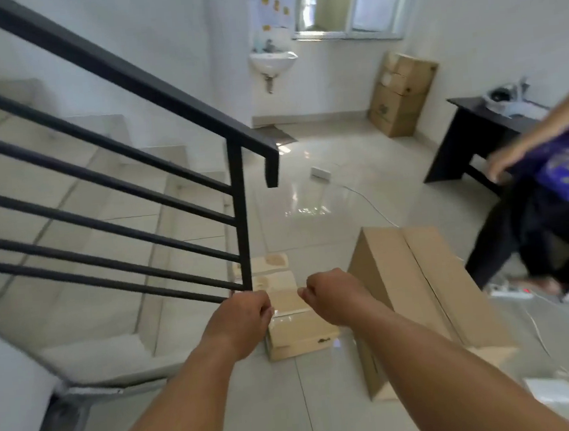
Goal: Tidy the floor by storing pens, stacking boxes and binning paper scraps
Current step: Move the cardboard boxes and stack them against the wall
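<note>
Pale glossy floor tiles (308,192) fill the middle of the frame, with a white staircase and its black railing (126,74) across the upper left and a sink (273,61) on the far wall. We reach down with both arms toward a small cardboard box (296,331) that sits on the floor at centre bottom, close against the foot of the railing post. Our left hand (242,317) is curled at the box's left top edge and our right hand (335,297) hangs curled over its right side; both look loosely clenched, and we cannot tell whether either truly grips the cardboard or only hovers at it. Just to the right lies a long cardboard box (427,292) on its side, and a taller stack of boxes (400,95) stands against the far wall at upper right. Another person (557,198) stands at the right edge beside a dark table (475,130), with a power strip (510,290) and white cables (371,204) trailing over the tiles. We judge the step in hand to be lifting the small box for stacking. The risks from here seem plain: the post stands so near that the box could knock it on the way up, a shallow grip could let the box slip, and the shiny floor and loose cables could catch our feet while carrying.
</note>
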